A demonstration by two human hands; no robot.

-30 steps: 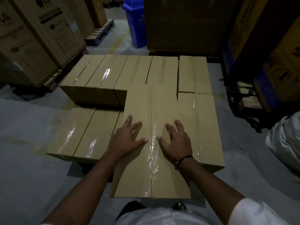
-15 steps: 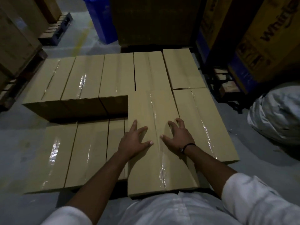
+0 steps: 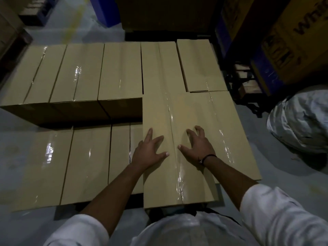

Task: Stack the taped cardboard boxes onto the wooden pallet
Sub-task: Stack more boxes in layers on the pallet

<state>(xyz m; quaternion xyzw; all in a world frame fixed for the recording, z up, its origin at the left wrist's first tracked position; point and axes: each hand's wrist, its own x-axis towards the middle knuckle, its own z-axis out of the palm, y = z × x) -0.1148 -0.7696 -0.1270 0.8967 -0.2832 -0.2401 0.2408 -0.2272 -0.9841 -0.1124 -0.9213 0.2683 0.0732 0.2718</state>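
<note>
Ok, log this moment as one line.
phase: stacking | left hand: pressing top box | right hand: pressing same box | tape seam: between hands

Dim, grainy wide-angle view; overhead glare on tape [image 3: 48, 151], blurred edges.

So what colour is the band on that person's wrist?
Black. It's a thin band round the right wrist, best seen in the head view.

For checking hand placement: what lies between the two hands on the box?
Only the tape seam of the box lies between left hand and right hand, in the head view.
</note>
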